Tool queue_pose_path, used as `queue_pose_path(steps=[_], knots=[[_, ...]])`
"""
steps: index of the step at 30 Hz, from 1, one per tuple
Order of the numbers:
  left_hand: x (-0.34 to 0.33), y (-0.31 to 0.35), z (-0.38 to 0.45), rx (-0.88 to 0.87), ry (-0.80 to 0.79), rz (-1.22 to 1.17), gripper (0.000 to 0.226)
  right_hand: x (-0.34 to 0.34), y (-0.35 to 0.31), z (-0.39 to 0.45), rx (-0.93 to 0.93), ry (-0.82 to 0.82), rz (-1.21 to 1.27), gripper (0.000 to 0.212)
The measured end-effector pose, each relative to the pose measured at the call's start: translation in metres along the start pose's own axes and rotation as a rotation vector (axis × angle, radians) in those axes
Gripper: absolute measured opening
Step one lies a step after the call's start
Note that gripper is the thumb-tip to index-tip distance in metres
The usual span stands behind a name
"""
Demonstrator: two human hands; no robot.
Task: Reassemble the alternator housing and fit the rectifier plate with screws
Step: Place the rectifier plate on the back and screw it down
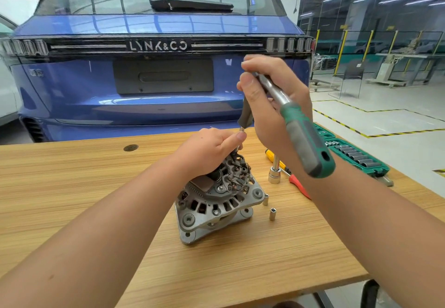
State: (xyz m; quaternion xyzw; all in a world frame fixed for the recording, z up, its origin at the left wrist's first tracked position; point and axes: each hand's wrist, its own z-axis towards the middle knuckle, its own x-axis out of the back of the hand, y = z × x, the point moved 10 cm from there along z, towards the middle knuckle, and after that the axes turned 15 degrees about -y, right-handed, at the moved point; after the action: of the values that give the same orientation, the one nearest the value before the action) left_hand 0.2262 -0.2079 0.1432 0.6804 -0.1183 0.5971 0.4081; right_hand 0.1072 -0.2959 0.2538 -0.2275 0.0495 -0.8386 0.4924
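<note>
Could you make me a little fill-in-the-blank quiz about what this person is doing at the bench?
1. The alternator stands on a ____ table.
2. The right hand grips a ratchet handle coloured grey and ____.
3. The left hand steadies the ____ shaft.
4. The parked car is ____.

Missing words: wooden; green; screwdriver; blue

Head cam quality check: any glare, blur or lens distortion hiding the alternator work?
Head view: wide-angle bowing curves the table edge and stretches both forearms; ceiling lights streak across the blue car; the alternator is sharp and evenly lit; the ratchet wrench near the lens looks oversized and slightly soft.
</note>
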Motion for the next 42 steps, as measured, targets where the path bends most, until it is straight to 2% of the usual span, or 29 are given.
queue_pose_path(steps=[6,13,16,19,22,25,30,33,34,36,37,38,41,42], knots=[[0.0,-0.001,-0.006,-0.071,-0.041,-0.052,0.075,-0.007,-0.01,0.005,0.0,-0.134,-0.021,0.014],[-0.002,-0.007,-0.01,-0.071,-0.065,-0.09,0.076,0.017,-0.029,0.011,0.043,-0.081,-0.039,0.007],[0.009,-0.001,-0.018,-0.103,0.045,-0.109,0.07,0.024,-0.029,0.011,0.01,-0.089,-0.042,0.006],[0.024,0.009,-0.031,-0.108,0.212,-0.014,0.065,0.026,-0.03,0.005,-0.023,-0.088,-0.019,0.006],[0.031,0.027,-0.049,-0.218,0.296,0.019,0.064,0.025,-0.033,-0.001,-0.026,-0.102,0.028,0.007],[0.024,0.049,-0.064,-0.322,0.246,-0.123,0.066,0.02,-0.036,-0.006,-0.045,-0.104,0.097,0.009],[0.003,0.077,-0.076,-0.391,0.07,-0.587,0.037,0.005,-0.038,-0.013,-0.126,-0.096,0.156,0.018],[-0.001,0.066,-0.095,-0.397,0.097,-0.814,0.023,-0.018,-0.043,-0.016,-0.186,-0.322,0.014,0.049],[-0.002,0.058,-0.1,-0.377,0.117,-0.869,0.023,-0.024,-0.046,-0.018,-0.188,-0.402,-0.083,0.054],[-0.004,0.042,-0.111,-0.331,0.15,-0.873,0.025,-0.032,-0.052,-0.021,-0.168,-0.558,-0.245,0.052],[-0.005,0.035,-0.116,-0.311,0.158,-0.851,0.025,-0.037,-0.051,-0.024,-0.213,-0.647,-0.185,0.046],[-0.006,0.03,-0.121,-0.294,0.159,-0.824,0.025,-0.042,-0.047,-0.029,-0.325,-0.711,-0.02,0.041],[-0.007,0.024,-0.132,-0.261,0.158,-0.727,0.028,-0.048,-0.031,-0.052,-0.743,-0.63,0.688,0.04],[-0.006,0.023,-0.135,-0.244,0.162,-0.695,0.027,-0.051,-0.031,-0.059,-0.829,-0.611,0.848,0.036]])
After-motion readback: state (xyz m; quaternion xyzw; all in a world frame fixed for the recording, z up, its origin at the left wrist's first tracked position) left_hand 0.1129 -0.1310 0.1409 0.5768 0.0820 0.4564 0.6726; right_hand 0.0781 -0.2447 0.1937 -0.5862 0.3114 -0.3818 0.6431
